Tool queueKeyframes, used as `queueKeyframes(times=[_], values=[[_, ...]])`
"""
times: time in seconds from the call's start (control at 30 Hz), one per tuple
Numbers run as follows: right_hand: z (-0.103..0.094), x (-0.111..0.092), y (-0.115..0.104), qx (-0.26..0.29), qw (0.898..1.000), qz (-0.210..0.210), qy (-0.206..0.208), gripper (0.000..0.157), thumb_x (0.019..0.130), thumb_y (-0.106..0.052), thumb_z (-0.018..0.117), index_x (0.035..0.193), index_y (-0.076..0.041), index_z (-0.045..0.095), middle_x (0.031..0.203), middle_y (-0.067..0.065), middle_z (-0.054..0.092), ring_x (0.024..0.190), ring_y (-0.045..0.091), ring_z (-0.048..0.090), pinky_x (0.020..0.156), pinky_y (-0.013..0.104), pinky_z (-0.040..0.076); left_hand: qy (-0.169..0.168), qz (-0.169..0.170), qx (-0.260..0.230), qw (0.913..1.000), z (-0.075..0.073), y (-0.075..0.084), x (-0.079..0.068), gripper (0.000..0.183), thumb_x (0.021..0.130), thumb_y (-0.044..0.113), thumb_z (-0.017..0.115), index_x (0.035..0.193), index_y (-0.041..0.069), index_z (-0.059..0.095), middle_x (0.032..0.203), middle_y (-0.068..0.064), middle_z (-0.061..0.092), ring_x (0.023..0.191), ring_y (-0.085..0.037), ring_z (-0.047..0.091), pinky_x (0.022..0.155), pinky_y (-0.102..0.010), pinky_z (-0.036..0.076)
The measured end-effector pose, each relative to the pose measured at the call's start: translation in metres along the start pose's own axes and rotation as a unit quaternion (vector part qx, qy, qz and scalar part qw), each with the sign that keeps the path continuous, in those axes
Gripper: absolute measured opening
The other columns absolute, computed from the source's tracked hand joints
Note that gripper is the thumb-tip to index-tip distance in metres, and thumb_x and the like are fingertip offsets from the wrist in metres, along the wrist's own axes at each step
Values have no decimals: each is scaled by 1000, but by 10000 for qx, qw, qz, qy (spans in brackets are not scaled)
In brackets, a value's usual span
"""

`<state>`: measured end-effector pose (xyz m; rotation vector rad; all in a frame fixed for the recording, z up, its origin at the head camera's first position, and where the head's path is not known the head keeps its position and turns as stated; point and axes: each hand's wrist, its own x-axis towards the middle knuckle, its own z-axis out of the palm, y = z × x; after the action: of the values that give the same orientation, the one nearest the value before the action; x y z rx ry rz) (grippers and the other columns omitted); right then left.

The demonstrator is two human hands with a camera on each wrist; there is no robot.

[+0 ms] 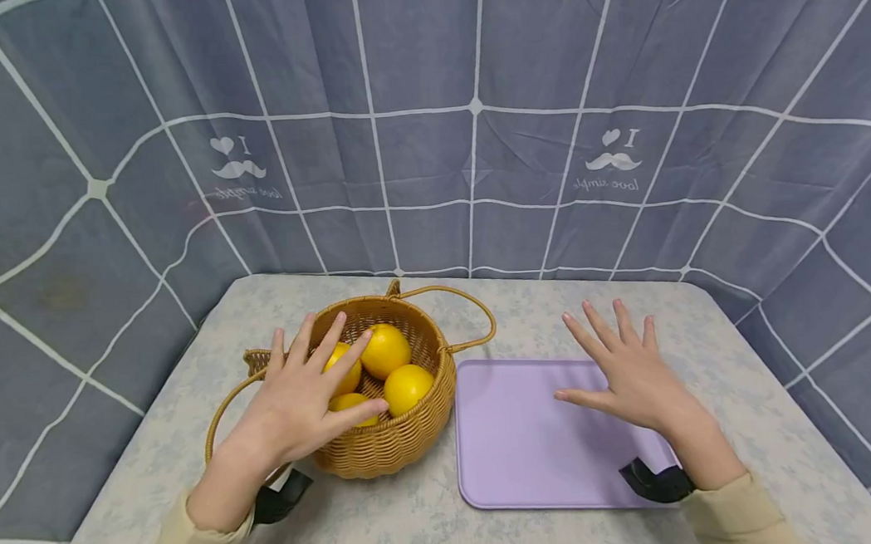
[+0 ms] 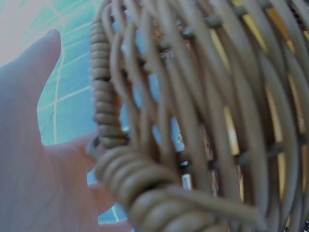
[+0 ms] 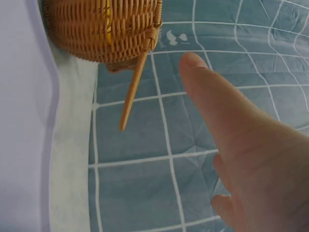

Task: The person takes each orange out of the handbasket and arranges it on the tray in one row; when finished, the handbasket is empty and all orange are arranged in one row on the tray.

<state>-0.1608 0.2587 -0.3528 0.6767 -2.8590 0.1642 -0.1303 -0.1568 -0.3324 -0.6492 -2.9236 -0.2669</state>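
Table (image 1: pixel 391 533) edge at 12 o'c. backed by grey-blue curtain (image 1: pixel 429 164); visible strip betw. that edge & tray (image 1: pixel 521 450) at 1 o'c., more surface past tray at 3 o'c. and nearside of basket at 6-7. At 10 o'c. of table centre, wicker basket (image 1: pixel 394 453) w/ 4 yellow fruits (image 1: pixel 385 351) inside; tray just beside at 4 o'c., touching or not, can't tell. Over basket's 8-9 o'c. rim, L hand (image 1: pixel 301 397), fingers straight & fanned, nothing in grip, some fruit partly hidden; contact w/ rim unclear. Over tray's 2 o'c. part, R hand (image 1: pixel 629 377), likewise splayed, nothing held.

Basket upright, mouth up, handles (image 1: pixel 493 322) jutting to approx 2 & 8 o'c. Tray flat, long axis 9-to-3. Both hands' fingertips mostly twd 12, thumbs inward.

Basket: round, tan weave, coiled binding close up in L wrist view. Fruits: smooth, roundish. Tray: lilac, matte, rounded corners, thin raised lip. Curtain: white grid, folds. Tabletop: pale, mottled. Black bands (image 1: pixel 654 483) at wrists, beige sleeves (image 1: pixel 735 512).
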Motion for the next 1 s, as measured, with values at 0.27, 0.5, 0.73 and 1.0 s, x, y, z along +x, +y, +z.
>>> queueKeyframes(times=[0.27, 0.5, 0.73, 1.0], values=[[0, 15, -18, 907, 9955, -205, -184, 97, 80, -62, 61, 153, -26, 8, 157, 9, 1, 140, 37, -12, 103, 68, -4, 158, -323, -499, 9981, -7, -7, -9, 79, 89, 66, 41, 152, 28, 12, 156, -11, 3, 140, -36, -12, 104, -67, -4], [-3, 35, -43, 1872, 9808, -536, -110, 94, 82, -55, 64, 152, -25, 10, 157, 2, 2, 142, 25, -6, 111, 56, 7, 393, -600, -1267, 9893, -10, -21, -20, 76, 93, 54, 45, 152, 22, 9, 156, -10, -7, 139, -36, -17, 104, -64, -12], [-8, 62, -73, 2671, 9605, -783, 10, 86, 83, -52, 64, 151, -32, 14, 155, -6, 12, 142, 19, 11, 109, 55, 20, 1081, -574, -2612, 9575, -2, -37, -27, 63, 99, 33, 45, 152, 23, 13, 156, -9, 0, 142, -32, -7, 108, -61, -6], [-11, 103, -110, 3808, 9173, -1154, -170, 75, 86, -43, 66, 148, -33, 25, 150, -8, 27, 133, 16, 32, 102, 43, 38, 1649, -557, -3855, 9061, 16, -49, -19, 46, 103, 22, 37, 148, 19, 30, 154, -7, 20, 140, -30, 15, 105, -63, 18]])
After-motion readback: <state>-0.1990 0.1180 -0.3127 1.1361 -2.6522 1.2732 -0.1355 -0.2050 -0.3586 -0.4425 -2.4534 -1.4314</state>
